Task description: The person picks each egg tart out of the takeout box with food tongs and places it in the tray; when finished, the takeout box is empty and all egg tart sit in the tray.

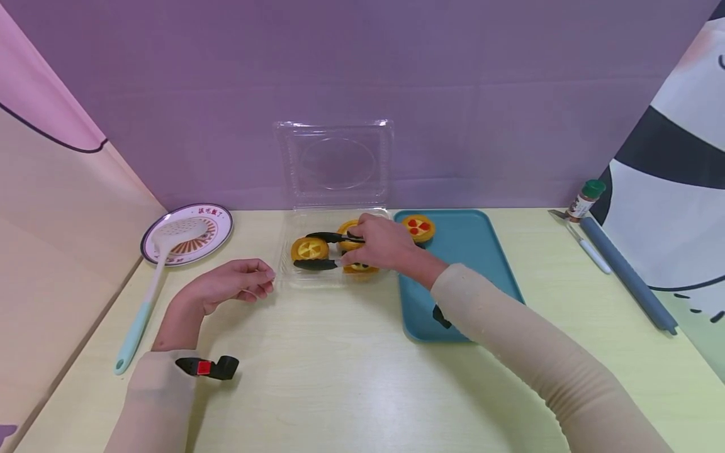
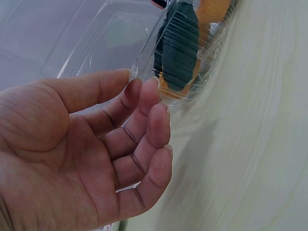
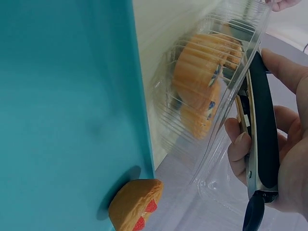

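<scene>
A clear plastic clamshell box [image 1: 334,189] stands open at the back of the table, its lid upright. Inside lie several yellow tarts [image 1: 309,248]. My right hand [image 1: 378,244] grips black tongs [image 1: 325,250], whose arms straddle the left tart in the box. The tongs [image 3: 262,130] and the tarts [image 3: 202,82] show through the ribbed plastic in the right wrist view. My left hand [image 1: 238,283] rests on the table with relaxed fingers [image 2: 144,120], fingertips touching the box's left corner [image 2: 168,91]. A tart with red topping [image 1: 418,228] sits on the teal tray [image 1: 481,251].
A patterned plate [image 1: 218,236] with a white slotted spatula [image 1: 153,283] lies at the left. A spice jar [image 1: 584,199], a small utensil [image 1: 583,246] and a grey rod [image 1: 625,274] lie at the right. A purple backdrop closes the back.
</scene>
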Demonstrator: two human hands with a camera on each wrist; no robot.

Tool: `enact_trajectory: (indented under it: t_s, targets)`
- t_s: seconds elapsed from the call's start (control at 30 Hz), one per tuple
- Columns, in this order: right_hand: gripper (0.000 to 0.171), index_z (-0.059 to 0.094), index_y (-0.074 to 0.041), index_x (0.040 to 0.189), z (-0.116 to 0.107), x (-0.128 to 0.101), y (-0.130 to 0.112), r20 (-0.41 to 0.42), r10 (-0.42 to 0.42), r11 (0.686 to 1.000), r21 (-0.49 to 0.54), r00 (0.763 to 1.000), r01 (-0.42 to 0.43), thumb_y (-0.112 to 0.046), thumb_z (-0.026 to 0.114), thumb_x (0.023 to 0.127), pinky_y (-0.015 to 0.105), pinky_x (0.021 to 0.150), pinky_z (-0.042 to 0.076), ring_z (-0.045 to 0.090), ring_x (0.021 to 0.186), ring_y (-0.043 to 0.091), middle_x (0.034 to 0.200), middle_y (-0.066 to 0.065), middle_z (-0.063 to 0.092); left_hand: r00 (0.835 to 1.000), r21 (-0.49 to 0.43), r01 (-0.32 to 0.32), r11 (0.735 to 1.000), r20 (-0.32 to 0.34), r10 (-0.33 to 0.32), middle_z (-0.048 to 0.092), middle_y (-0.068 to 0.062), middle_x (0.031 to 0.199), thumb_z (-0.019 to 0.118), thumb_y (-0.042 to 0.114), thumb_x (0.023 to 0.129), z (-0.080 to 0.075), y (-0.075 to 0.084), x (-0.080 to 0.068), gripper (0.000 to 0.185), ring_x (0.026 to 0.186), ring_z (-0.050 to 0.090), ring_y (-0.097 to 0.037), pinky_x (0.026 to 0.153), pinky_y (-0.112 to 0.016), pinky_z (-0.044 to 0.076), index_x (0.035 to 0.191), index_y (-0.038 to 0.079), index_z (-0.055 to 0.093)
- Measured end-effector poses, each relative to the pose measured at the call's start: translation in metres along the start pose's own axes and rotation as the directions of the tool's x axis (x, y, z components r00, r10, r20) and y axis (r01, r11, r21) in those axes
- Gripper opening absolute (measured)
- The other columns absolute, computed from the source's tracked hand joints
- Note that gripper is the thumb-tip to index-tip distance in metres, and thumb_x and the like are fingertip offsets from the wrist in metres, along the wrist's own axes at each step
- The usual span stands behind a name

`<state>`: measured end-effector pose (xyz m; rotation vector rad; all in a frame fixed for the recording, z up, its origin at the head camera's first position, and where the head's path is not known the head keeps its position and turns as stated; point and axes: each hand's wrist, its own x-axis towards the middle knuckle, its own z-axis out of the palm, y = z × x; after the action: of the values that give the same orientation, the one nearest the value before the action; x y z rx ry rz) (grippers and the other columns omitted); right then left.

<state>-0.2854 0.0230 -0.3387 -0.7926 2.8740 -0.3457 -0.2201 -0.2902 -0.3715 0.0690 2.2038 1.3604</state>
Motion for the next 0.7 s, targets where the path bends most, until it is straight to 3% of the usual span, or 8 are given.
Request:
enact_trajectory:
  t_s: [0.33, 0.7]
  targets:
    - [0.069, 0.061, -0.020, 0.138, -0.003, -0.004, 0.000, -0.028, -0.001, 1.000, 0.014, 1.000, 0.002, -0.061, 0.071, 0.084, 0.028, 0.062, 0.045, 0.055, 0.085, 0.015, 0.111, -0.002, 0.057, 1.000, -0.005, -0.012, 1.000, 0.002, 0.012, 0.064, -0.005, 0.097, 0.055, 0.029, 0.103, 0.000, 0.000, -0.001, 0.035, 0.089, 0.062, -0.019, 0.082, -0.030, 0.053, 0.116, -0.004, 0.053]
    - [0.074, 0.054, -0.019, 0.145, -0.010, -0.010, 0.006, -0.054, -0.008, 0.999, 0.043, 0.998, 0.011, -0.062, 0.069, 0.086, 0.028, 0.063, 0.047, 0.059, 0.091, 0.014, 0.125, -0.001, 0.057, 1.000, -0.004, -0.014, 1.000, -0.004, 0.014, 0.064, -0.007, 0.099, 0.056, 0.029, 0.103, 0.000, -0.001, 0.000, 0.037, 0.089, 0.062, -0.019, 0.084, -0.030, 0.054, 0.118, -0.005, 0.052]
